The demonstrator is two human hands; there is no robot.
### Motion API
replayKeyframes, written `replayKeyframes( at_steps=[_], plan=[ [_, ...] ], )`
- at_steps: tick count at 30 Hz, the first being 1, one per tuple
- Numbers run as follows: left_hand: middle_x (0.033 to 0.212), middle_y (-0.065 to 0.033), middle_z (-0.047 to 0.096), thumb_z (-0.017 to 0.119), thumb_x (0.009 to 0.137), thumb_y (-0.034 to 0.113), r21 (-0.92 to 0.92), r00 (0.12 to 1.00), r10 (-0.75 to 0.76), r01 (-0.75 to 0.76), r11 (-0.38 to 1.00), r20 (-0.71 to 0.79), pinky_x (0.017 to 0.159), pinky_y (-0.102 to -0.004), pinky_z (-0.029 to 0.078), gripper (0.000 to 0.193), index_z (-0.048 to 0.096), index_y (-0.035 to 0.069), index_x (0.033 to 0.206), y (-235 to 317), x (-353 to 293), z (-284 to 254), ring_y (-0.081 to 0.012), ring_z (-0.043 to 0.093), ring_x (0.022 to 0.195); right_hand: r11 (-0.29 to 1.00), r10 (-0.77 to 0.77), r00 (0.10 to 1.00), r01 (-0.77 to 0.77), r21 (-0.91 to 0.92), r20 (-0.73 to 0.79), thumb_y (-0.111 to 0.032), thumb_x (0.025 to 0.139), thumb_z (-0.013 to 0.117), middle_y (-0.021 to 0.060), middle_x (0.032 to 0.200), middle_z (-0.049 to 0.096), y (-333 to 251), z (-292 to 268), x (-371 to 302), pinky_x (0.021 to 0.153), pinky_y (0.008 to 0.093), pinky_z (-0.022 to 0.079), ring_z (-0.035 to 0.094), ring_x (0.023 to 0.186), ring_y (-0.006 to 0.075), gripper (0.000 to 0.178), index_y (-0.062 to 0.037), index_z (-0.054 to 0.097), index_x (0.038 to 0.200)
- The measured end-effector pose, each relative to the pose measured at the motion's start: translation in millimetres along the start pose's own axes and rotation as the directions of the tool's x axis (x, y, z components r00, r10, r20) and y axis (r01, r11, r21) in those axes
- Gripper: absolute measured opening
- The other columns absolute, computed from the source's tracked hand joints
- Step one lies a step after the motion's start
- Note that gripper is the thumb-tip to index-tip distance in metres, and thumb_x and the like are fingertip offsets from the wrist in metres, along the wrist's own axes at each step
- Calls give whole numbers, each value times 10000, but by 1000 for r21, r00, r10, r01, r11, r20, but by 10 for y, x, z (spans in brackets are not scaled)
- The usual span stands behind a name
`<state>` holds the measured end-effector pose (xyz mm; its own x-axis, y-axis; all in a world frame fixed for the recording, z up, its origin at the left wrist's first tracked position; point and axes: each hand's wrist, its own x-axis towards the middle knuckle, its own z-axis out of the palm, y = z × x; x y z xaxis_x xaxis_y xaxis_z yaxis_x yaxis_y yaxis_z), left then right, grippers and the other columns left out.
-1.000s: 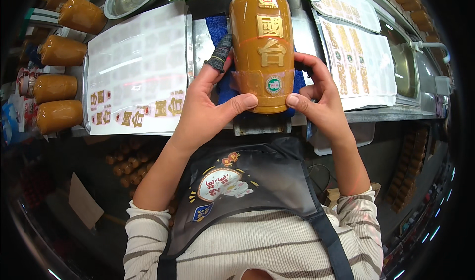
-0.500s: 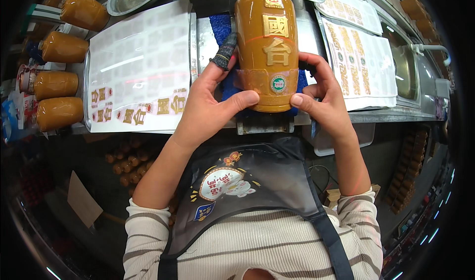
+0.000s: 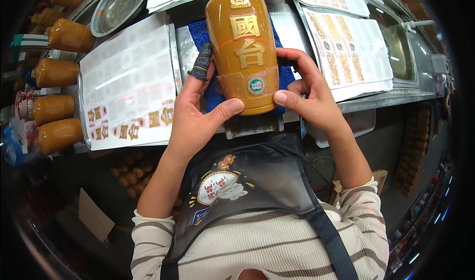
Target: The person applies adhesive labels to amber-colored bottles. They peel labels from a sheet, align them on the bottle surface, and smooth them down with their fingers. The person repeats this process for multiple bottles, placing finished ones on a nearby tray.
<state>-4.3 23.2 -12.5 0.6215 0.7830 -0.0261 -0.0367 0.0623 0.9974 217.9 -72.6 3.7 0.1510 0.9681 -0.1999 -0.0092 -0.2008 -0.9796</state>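
Observation:
A glossy amber-brown bottle (image 3: 236,64) lies on a blue towel (image 3: 198,31), its neck away from me and its base toward me. Raised gold characters and a small red-and-gold emblem run down its face. Near the base sits a translucent decal strip (image 3: 228,83) with a round green-and-white mark (image 3: 256,85). My left hand (image 3: 197,124) grips the bottle's left side, thumb at the base corner; a dark cover (image 3: 201,61) wraps its index finger. My right hand (image 3: 312,99) holds the right side, thumb on the base and fingers partly hidden alongside.
A large decal sheet (image 3: 131,77) on a tray lies left, beside a metal bowl (image 3: 118,7). Several brown bottles (image 3: 57,73) line the far left. More gold decal sheets (image 3: 346,47) lie right, before a metal sink (image 3: 400,52). A clear plastic bin (image 3: 358,124) sits below the counter edge.
The whole scene has shifted and turned slightly as my head moved, so the bottle appears farther left. Both hands keep much the same hold on it.

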Motion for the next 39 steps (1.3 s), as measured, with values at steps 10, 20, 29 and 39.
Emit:
replayKeyframes(
  at_steps=[10, 20, 29, 39],
  plan=[
    [1461, -147, 516, 848, 831, 168, -27, 1000, -10, 10, 1000, -5, 1142, -361, 353, 816, 404, -38, 1484, 20, 14, 17, -215, 474, 1359, 998, 40, 999, -40, -54, -3, -176, 820, 795, 39, 1112, 611, -33, -26, 1, 550, 177, 395, 491, 612, 1, 662, -43, 493, 1394],
    [1440, -151, 528, 849, 826, 153, 11, 1000, -3, 3, 1000, -21, 1136, -355, 366, 804, 412, -50, 1470, 38, 37, 6, -219, 487, 1345, 907, 128, 919, 43, 419, -373, -143, 911, 697, 32, 956, 605, -194, -73, -126, 729, 249, 530, 611, 771, 92, 289, -30, 604, 1161],
    [1439, -139, 533, 850, 828, 175, 58, 1000, 18, -17, 998, -12, 1145, -365, 355, 806, 416, -30, 1476, 17, 39, -20, -218, 491, 1341, 998, -56, 873, 36, -52, -484, -13, 853, 703, 24, 914, 632, -167, 190, -184, 725, 230, 508, 591, 811, 71, 220, -13, 606, 1050],
    [1635, -251, 242, 678, 908, 491, 779, 927, 310, -351, 520, 211, 1125, -709, -26, 375, 771, 221, 1151, 277, -66, 96, -495, 183, 1498, 990, -113, 881, 136, 17, -460, -50, 899, 727, 21, 944, 645, -114, 153, -200, 734, 197, 496, 598, 831, 54, 233, 4, 601, 1087]
  ],
)
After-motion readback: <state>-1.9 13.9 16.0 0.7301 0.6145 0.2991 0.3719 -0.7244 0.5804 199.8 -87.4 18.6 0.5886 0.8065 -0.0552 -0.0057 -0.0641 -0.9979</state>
